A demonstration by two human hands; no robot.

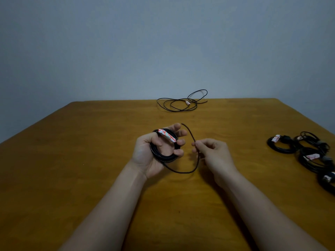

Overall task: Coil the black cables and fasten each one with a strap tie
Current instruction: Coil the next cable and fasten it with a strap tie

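My left hand (146,153) grips a coiled black cable (163,156) above the middle of the table, fingers curled through the ring. A white-and-red label (166,136) lies across the coil's top. The cable's loose tail (190,171) loops out from the coil's lower edge and rises to a free end near my fingertips. My right hand (213,153) pinches this tail between thumb and forefinger, just right of the coil. A second black cable (179,103) lies uncoiled in loose loops at the table's far edge, with a small white-and-red label on it.
Several coiled black cables (311,153) with white-and-red labels lie grouped at the right edge of the wooden table (81,160). A plain grey wall stands behind the table's far edge.
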